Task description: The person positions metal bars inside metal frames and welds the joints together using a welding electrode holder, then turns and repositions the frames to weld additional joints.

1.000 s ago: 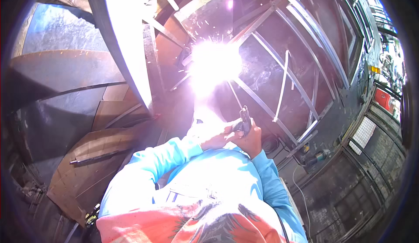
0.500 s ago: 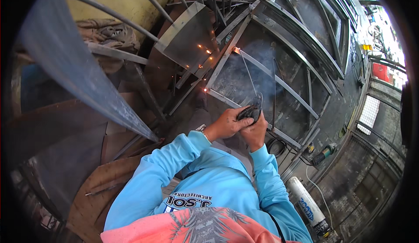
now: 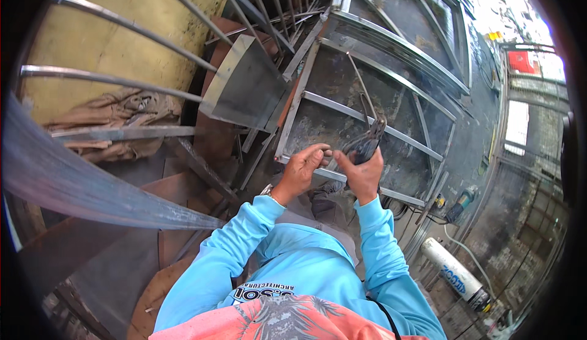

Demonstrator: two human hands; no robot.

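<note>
Head view: toward 3 o'clock from centre, the right hand point(image 3: 366, 172) has its fingers wrapped round a black electrode holder point(image 3: 369, 148), its thin rod point(image 3: 359, 82) pointing to 11 o'clock over a metal frame point(image 3: 333, 106). At 9 o'clock beside it, the left hand point(image 3: 302, 171) curls; whether its fingers pinch anything, I can't tell.

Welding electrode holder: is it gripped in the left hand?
No, the welding electrode holder is gripped in the right hand.

Metal frame point(image 3: 403, 139) between bars point(image 3: 134, 30) and grinder point(image 3: 460, 205)

Grinder off the frame's near right corner, cylinder point(image 3: 454, 271) on the grinder's near side; electrode holder point(image 3: 368, 148) above the frame.
</note>
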